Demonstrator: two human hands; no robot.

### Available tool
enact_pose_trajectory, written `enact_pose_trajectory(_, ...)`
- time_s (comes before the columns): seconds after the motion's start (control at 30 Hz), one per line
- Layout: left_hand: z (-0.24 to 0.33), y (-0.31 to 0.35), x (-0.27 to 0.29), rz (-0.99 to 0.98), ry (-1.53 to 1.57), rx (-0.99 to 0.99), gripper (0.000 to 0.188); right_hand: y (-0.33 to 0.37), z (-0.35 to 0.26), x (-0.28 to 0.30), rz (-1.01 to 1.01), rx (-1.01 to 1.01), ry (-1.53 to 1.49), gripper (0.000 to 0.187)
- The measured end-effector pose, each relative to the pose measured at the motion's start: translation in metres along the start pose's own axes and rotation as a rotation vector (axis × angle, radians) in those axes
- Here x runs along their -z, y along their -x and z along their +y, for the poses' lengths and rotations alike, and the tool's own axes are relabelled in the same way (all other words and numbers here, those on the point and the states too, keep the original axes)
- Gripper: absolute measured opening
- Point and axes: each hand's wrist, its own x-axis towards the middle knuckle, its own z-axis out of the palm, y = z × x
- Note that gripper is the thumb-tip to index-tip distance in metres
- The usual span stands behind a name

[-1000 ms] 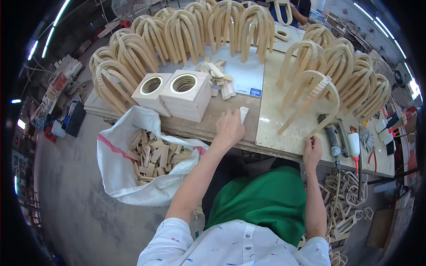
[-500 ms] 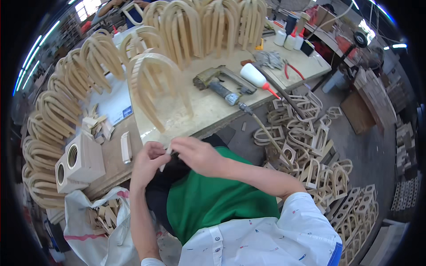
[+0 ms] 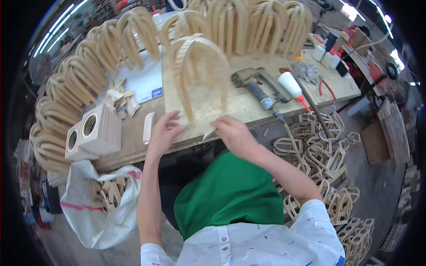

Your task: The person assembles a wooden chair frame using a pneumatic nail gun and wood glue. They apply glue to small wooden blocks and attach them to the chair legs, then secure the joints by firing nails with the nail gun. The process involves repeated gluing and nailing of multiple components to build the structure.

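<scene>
Between the thumb and fingers of my right hand is a small pale wood strip, held over the table's front edge. My left hand is to its left with fingers curved and apart, and nothing shows in it. Just beyond both hands stands an arched wooden frame on its legs, curve upward. Another short wood strip lies on the table left of my left hand.
Bundled wooden arches line the table's left and back. At right lie a nail gun, white glue bottle and red pliers. A wooden block with round holes sits left, above a sack. Wooden frames pile on the floor.
My hands have moved apart; the left has let go of the wood strip and the right carries it away to the right. The whole view has shifted, moving the table rightward in the picture.
</scene>
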Motion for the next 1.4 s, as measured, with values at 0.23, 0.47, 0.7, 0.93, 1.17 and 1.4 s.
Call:
enact_pose_trajectory(0.23,-0.002,-0.027,-0.008,-0.141,-0.083,-0.037,0.041,-0.010,0.005,0.001,-0.015,-0.096,0.028,0.017)
enact_pose_trajectory(0.47,-0.011,-0.045,-0.019,-0.178,-0.066,-0.036,0.024,-0.008,0.026,0.008,-0.004,-0.073,0.129,0.013)
enact_pose_trajectory(0.7,-0.010,-0.029,-0.041,-0.172,0.036,-0.009,0.024,-0.002,0.037,0.009,0.000,-0.135,0.164,0.016)
enact_pose_trajectory(0.93,-0.003,-0.028,-0.041,-0.209,0.021,0.002,0.028,-0.008,0.042,-0.014,-0.048,-0.108,0.231,0.013)
enact_pose_trajectory(1.17,-0.003,-0.026,-0.044,-0.204,0.041,-0.002,0.028,-0.013,0.052,-0.021,-0.085,-0.077,0.211,0.015)
enact_pose_trajectory(1.4,-0.004,-0.024,-0.044,-0.214,0.045,-0.023,0.029,-0.018,0.061,-0.028,-0.092,-0.035,0.243,0.015)
